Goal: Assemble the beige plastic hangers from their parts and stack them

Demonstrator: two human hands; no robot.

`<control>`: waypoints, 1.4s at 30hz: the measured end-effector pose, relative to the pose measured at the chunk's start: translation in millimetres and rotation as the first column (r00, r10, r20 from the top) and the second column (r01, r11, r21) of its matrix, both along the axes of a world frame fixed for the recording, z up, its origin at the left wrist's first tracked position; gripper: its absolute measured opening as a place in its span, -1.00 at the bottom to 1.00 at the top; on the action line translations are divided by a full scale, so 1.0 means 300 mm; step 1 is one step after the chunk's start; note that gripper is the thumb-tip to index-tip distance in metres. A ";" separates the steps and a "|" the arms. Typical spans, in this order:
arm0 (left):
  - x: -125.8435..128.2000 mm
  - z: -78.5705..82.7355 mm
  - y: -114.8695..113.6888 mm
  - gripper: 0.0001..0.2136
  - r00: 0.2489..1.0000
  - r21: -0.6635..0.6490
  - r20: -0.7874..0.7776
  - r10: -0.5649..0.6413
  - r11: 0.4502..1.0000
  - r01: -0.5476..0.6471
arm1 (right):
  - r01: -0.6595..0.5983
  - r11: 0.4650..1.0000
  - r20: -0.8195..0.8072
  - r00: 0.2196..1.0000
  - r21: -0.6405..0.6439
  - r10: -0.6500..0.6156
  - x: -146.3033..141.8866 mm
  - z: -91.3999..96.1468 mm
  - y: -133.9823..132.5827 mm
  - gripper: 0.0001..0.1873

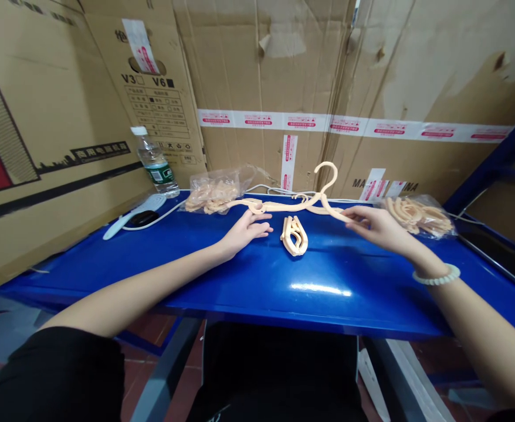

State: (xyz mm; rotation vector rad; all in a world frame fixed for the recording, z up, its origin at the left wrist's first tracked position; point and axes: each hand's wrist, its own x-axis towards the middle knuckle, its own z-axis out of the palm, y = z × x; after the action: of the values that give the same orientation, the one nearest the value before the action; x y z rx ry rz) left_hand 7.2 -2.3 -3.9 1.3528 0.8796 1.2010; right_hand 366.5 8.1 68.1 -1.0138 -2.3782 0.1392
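A cream plastic folding hanger (290,207) is spread out above the back of the blue table, its hook pointing up. My right hand (374,225) has its thumb and fingers closed on the hanger's right arm. At the left arm, near a round joint, is my left hand (246,233); its upper fingers meet the hanger while the others stretch loosely to the right. Part of that grip is hidden. Between my hands a second folding hanger (294,237), folded up, lies on the table.
Clear bags of folded hangers lie at back left (211,193) and right (416,215). A water bottle (156,164), a light-blue handled object (134,215) and a black oval item (145,218) stand left. A dark phone-like device (501,258) lies right. Cardboard (257,76) walls the back.
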 end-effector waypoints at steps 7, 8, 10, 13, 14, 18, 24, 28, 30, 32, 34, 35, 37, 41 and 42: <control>0.000 -0.003 -0.018 -0.40 0.984 0.206 -0.176 -0.015 0.977 0.052 | -0.112 0.986 0.161 0.983 0.127 0.090 -0.054 -0.047 -0.008 -0.68; 0.001 -0.002 -0.024 -0.42 0.979 0.220 -0.201 -0.033 0.972 0.078 | -0.106 0.984 0.156 0.984 0.142 0.083 -0.056 -0.048 -0.010 -0.69; 0.003 -0.001 -0.036 -0.45 0.964 0.259 -0.261 -0.057 0.958 0.127 | -0.097 0.978 0.127 0.989 0.184 0.074 -0.061 -0.047 -0.017 -0.71; 0.003 0.004 -0.045 -0.54 0.944 0.281 -0.322 -0.074 0.945 0.170 | -0.102 0.965 0.115 0.990 0.242 0.076 -0.074 -0.046 -0.030 -0.74; 0.003 0.006 -0.046 -0.57 0.940 0.275 -0.331 -0.081 0.945 0.178 | -0.107 0.960 0.125 0.989 0.259 0.076 -0.078 -0.047 -0.033 -0.74; 0.001 0.018 -0.043 -0.62 0.939 0.274 -0.336 -0.070 0.947 0.168 | -0.096 0.925 0.195 0.980 0.368 0.024 -0.082 -0.039 -0.041 -0.72; 0.004 0.017 -0.037 -0.62 0.961 0.250 -0.277 -0.021 0.964 0.093 | 0.034 0.814 0.363 0.884 0.580 -0.296 -0.074 -0.002 -0.065 -0.70; 0.004 0.015 -0.036 -0.62 0.968 0.231 -0.248 -0.034 0.968 0.094 | 0.150 0.767 0.387 0.793 0.624 -0.470 -0.078 -0.003 -0.087 -0.64; 0.003 0.015 -0.036 -0.62 0.970 0.226 -0.240 -0.030 0.970 0.085 | 0.181 0.749 0.387 0.765 0.638 -0.514 -0.083 -0.008 -0.096 -0.62; 0.003 0.015 -0.035 -0.62 0.971 0.223 -0.236 -0.025 0.972 0.080 | 0.177 0.742 0.388 0.761 0.647 -0.520 -0.086 -0.012 -0.100 -0.60; 0.002 0.014 -0.035 -0.62 0.972 0.223 -0.234 -0.025 0.972 0.078 | 0.165 0.740 0.384 0.770 0.652 -0.510 -0.087 -0.014 -0.100 -0.59; 0.002 0.014 -0.034 -0.62 0.972 0.222 -0.234 -0.026 0.972 0.080 | 0.166 0.741 0.377 0.776 0.651 -0.506 -0.086 -0.015 -0.098 -0.59; 0.002 0.012 -0.034 -0.62 0.972 0.223 -0.235 -0.029 0.971 0.083 | 0.183 0.749 0.359 0.790 0.636 -0.497 -0.084 -0.016 -0.094 -0.59; 0.003 0.013 -0.035 -0.62 0.972 0.237 -0.231 -0.035 0.967 0.091 | 0.220 0.786 0.299 0.839 0.578 -0.455 -0.078 -0.013 -0.086 -0.60; 0.003 0.013 -0.036 -0.62 0.972 0.241 -0.230 -0.036 0.966 0.093 | 0.218 0.801 0.280 0.858 0.558 -0.429 -0.076 -0.011 -0.084 -0.61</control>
State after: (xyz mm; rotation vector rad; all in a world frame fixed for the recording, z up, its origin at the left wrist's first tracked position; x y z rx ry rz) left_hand 8.2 -13.1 0.0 1.7355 0.8534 1.1513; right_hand 343.6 -17.0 64.8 -1.2473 -2.3185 -0.8677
